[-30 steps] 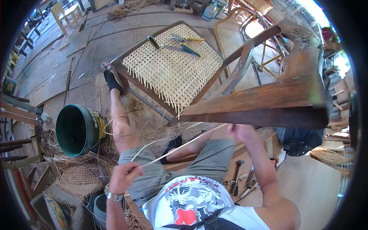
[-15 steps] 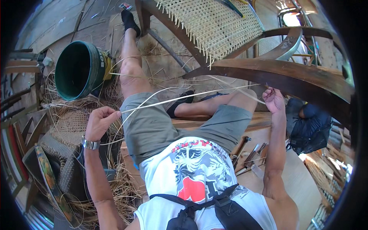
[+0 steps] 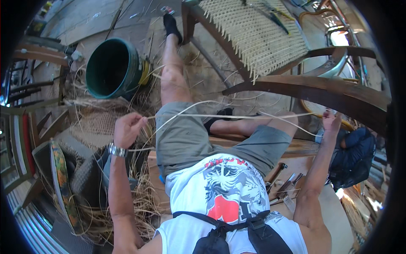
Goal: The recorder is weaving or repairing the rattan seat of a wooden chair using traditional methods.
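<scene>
A pale cane strand point(image 3: 228, 116) is stretched across above my thighs. My left hand point(image 3: 130, 129) pinches it near one end, thumb against the fingers. At the other end my right hand point(image 3: 331, 120) has its fingers closed on the strand. Loose lengths of the cane curve over my left thigh and past my right knee. Beyond my hands stands a dark wooden chair frame point(image 3: 313, 91) with a woven cane panel point(image 3: 258, 42), whose strand ends stick out along one edge. Pliers point(image 3: 280, 23) lie on the panel.
A green bucket point(image 3: 122, 70) stands left of my leg, amid a heap of cane scraps point(image 3: 146, 199). Hand tools point(image 3: 289, 186) lie on the wooden bench at my right side. Farther right is a dark bag point(image 3: 353, 156). Chair parts point(image 3: 25, 148) crowd the left.
The view has shifted, so the scene sits farther right. My hands have moved slightly farther apart, with the strand still held between them and now more level.
</scene>
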`<action>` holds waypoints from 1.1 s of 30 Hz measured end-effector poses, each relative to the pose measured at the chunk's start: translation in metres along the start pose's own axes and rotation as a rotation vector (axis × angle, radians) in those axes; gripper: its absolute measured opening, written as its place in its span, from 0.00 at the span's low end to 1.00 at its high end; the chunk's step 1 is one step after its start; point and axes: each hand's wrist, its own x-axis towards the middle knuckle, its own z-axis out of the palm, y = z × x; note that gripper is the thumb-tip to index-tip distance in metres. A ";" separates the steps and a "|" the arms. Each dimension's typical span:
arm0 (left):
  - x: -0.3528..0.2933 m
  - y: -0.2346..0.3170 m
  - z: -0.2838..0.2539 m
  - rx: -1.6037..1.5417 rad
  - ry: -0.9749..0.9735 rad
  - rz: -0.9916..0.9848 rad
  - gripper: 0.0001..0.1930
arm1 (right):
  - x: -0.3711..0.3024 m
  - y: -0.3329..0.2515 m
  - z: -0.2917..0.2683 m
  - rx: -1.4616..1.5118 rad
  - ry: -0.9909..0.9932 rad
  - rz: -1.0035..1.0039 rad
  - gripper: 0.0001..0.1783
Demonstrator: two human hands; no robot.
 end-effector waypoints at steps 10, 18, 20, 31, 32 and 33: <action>-0.025 0.121 0.106 -0.007 -0.212 0.315 0.05 | -0.248 0.158 0.204 -1.008 -1.231 0.374 0.39; 0.013 0.161 0.112 -0.050 -0.374 0.439 0.06 | -0.213 0.181 0.202 -1.239 -1.225 0.193 0.14; 0.028 0.151 0.097 -0.001 -0.384 0.399 0.06 | -0.185 0.172 0.181 -1.311 -1.231 -0.101 0.11; 0.061 0.104 0.010 0.009 -0.263 0.163 0.04 | -0.115 0.131 0.169 -1.256 -1.075 0.106 0.10; 0.062 0.091 -0.003 -0.038 -0.220 0.077 0.04 | -0.113 0.130 0.169 -1.245 -1.067 0.128 0.10; 0.066 0.070 -0.020 -0.042 -0.173 0.048 0.04 | -0.112 0.131 0.172 -1.233 -1.067 0.153 0.10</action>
